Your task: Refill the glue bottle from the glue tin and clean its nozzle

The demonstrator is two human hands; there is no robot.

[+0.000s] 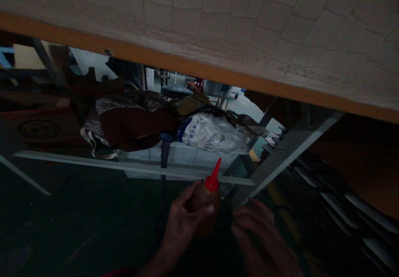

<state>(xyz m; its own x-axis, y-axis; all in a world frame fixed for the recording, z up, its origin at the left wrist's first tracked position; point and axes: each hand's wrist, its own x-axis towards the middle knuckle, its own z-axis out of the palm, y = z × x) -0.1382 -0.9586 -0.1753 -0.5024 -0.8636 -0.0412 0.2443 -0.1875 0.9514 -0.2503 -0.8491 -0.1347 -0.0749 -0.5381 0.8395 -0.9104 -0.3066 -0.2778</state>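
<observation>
A squeeze bottle point(202, 200) with a red cap and a long red nozzle is held upright and slightly tilted in my left hand point(183, 218). The fingers and thumb of that hand wrap round its body, which looks brownish in the dim light. To the right of the bottle is my right hand point(258, 227), apart from it. Its fingers are loosely bent, a gap shows between them, and no object is visible in it. Deep shadow hides the lower part of the bottle.
Overhead runs the tabletop's orange edge point(187, 63). Beneath it, a white bin point(146, 158) carries dark cloths and a printed plastic bag point(208, 133). A metal crossbar point(102, 162) and a slanted leg point(289, 156) frame it. A cardboard box point(43, 127) stands left; dark slatted shapes lie right.
</observation>
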